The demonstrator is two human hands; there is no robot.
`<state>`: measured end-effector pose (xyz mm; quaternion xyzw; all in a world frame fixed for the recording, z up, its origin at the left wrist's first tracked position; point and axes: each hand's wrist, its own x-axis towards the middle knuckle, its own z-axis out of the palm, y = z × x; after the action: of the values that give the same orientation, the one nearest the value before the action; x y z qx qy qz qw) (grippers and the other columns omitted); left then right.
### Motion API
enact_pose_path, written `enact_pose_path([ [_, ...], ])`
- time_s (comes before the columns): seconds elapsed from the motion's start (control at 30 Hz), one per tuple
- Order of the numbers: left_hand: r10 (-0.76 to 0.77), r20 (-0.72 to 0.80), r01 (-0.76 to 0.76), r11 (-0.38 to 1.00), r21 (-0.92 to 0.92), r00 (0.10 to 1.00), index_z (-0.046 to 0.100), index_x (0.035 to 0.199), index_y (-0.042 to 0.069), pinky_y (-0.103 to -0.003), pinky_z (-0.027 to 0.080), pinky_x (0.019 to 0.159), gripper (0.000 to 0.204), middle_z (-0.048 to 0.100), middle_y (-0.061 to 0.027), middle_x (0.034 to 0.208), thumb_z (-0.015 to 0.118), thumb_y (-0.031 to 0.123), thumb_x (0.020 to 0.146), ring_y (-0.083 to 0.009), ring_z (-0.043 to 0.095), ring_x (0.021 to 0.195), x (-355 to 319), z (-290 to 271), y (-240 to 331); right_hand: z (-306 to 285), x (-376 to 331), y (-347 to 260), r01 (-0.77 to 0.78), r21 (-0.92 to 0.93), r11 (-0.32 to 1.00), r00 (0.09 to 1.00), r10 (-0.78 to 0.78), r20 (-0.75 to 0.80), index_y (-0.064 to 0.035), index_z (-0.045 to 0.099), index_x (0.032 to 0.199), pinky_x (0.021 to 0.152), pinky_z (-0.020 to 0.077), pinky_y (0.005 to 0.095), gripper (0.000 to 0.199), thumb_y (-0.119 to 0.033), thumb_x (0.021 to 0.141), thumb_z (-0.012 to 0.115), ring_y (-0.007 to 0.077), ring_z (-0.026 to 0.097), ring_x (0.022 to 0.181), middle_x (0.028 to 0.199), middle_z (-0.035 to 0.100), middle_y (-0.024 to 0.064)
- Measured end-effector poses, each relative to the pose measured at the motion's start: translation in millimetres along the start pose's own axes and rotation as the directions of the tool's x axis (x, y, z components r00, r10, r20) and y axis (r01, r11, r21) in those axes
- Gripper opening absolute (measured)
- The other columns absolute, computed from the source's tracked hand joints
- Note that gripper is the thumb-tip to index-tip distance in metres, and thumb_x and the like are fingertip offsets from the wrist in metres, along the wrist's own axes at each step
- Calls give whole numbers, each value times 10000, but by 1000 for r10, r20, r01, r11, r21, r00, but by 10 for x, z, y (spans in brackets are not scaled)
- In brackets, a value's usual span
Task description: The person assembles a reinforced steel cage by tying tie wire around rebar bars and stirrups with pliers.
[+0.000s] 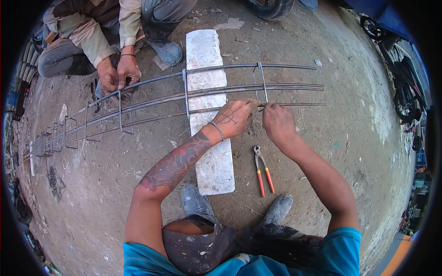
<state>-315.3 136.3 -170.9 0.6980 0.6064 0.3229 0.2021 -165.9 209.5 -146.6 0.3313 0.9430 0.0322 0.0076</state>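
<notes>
A long cage of steel rebar (pixel 248 90) with square wire stirrups lies across the ground in front of me. My left hand (pixel 235 118), with a bracelet at its wrist, is closed at the near rebar, its fingertips beside the lower corner of the rightmost stirrup (pixel 263 80). Just right of that corner, my right hand (pixel 279 123) makes a fist against the same bar. What the fingers of both hands pinch is hidden. End-cutting pincers (pixel 262 170) with red and yellow handles lie on the ground below my hands.
A white slab (pixel 212 161) passes under the cage. At the upper left another person squats, hands (pixel 119 73) at the far bar. Thin dark wire (pixel 55 183) lies tangled at left. My boots (pixel 278 209) flank the slab and pincers. Motorcycles (pixel 405 87) stand at right.
</notes>
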Motion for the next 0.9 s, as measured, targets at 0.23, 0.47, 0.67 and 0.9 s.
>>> enact_pose_path([
  [0.23, -73, 8, 73, 997, -27, 997, 553, 1154, 5, -409, 454, 918, 407, 593, -188, 1134, 586, 57, 752, -356, 571, 1048, 12, -16, -38, -163, -137, 209, -232, 595, 769, 964, 263, 36, -11, 596, 775, 582, 500, 359, 234, -213, 866, 519, 269, 637, 663, 739, 637, 150],
  [0.47, 68, -236, -29, 986, 165, 969, 607, 1026, -1, -380, 442, 912, 268, 584, -162, 1087, 591, 77, 770, -318, 565, 1041, -96, 119, 199, 1177, -1776, 261, -418, 338, 843, 887, 298, 353, -47, 561, 1049, 758, 482, 452, 370, -344, 835, 617, 339, 604, 879, 965, 612, 178],
  [0.67, -358, 99, 371, 893, -254, 929, 605, 1038, -33, -369, 481, 833, 311, 622, -204, 1016, 578, 101, 759, -313, 618, 949, -142, 312, 361, 1720, -2152, 192, -290, 392, 873, 933, 166, 321, -23, 498, 1088, 787, 473, 469, 374, -273, 833, 608, 368, 580, 961, 1048, 581, 205],
  [0.9, -483, 322, 553, 814, -178, 814, 553, 1121, -116, -367, 465, 902, 519, 582, -276, 1125, 582, 318, 836, -341, 582, 1069, -372, 449, 487, 1187, -2254, 67, -328, 740, 587, 937, 101, 335, 13, 477, 1025, 619, 476, 461, 270, -205, 879, 540, 414, 575, 632, 715, 586, 227],
])
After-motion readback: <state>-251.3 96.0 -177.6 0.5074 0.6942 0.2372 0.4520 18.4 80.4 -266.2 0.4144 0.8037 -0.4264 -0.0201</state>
